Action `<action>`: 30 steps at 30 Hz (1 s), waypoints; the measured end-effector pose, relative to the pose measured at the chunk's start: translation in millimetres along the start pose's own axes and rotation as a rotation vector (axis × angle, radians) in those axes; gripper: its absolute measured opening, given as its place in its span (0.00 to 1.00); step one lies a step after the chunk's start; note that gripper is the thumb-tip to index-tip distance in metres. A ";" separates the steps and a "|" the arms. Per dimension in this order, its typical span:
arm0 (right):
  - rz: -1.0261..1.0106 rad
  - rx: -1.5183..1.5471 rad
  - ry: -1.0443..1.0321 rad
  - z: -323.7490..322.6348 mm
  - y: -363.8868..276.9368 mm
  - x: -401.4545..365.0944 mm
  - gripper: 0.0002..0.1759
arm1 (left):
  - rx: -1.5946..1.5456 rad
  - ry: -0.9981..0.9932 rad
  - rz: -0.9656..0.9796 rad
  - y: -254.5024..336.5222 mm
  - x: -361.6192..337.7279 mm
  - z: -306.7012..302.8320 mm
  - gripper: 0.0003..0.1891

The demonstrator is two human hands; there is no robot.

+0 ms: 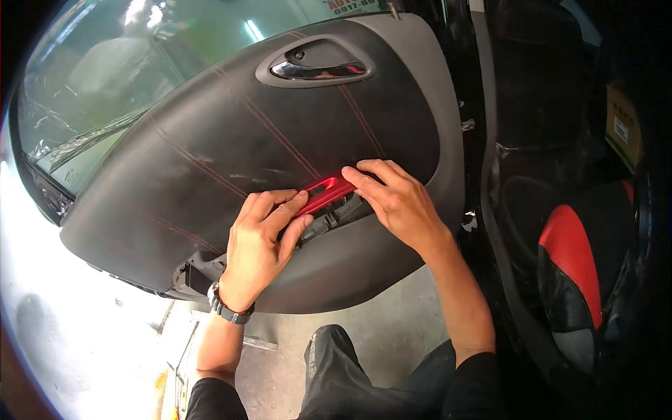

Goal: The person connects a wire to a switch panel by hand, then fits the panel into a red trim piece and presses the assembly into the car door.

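A glossy red trim piece with a slot in it lies along the armrest of the car door panel. My left hand, a watch on its wrist, pinches the left end between thumb and fingers. At the right end my right hand grips it, thumb and index finger near the top edge. Below the trim, a grey armrest opening shows clips and brackets. Black leather-like covering with red stitching spans the panel. Above sits a chrome inner door handle in a grey surround.
The window glass rises beyond the panel. On the right, inside the car, are a black and red seat and a cardboard box. A dark bracket shows at the panel's lower left. Concrete floor lies below.
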State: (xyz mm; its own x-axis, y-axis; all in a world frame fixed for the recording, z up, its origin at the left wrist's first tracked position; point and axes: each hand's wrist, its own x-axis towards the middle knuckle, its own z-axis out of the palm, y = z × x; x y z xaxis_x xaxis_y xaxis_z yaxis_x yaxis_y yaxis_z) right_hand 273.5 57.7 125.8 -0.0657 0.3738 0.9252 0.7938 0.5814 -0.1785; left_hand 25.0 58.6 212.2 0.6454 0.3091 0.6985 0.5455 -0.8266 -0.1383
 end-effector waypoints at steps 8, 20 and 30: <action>-0.035 0.008 0.257 32.0 1.4 -9.7 0.27 | -0.013 0.073 0.049 -5.7 -4.8 4.2 0.18; -0.025 -0.003 0.120 9.9 -17.4 4.7 0.19 | -0.051 -0.008 -0.056 1.3 -3.4 2.8 0.16; -0.182 -0.066 0.378 55.8 6.2 -9.6 0.21 | 0.091 0.114 0.082 -3.3 -5.8 11.4 0.15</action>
State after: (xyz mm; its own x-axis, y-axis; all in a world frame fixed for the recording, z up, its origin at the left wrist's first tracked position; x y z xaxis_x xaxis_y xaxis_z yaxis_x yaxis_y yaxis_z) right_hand 245.2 98.0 97.1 0.0082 -0.0288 0.9996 0.8275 0.5614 0.0094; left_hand 25.5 64.9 200.6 0.6281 0.1825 0.7564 0.5429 -0.7992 -0.2580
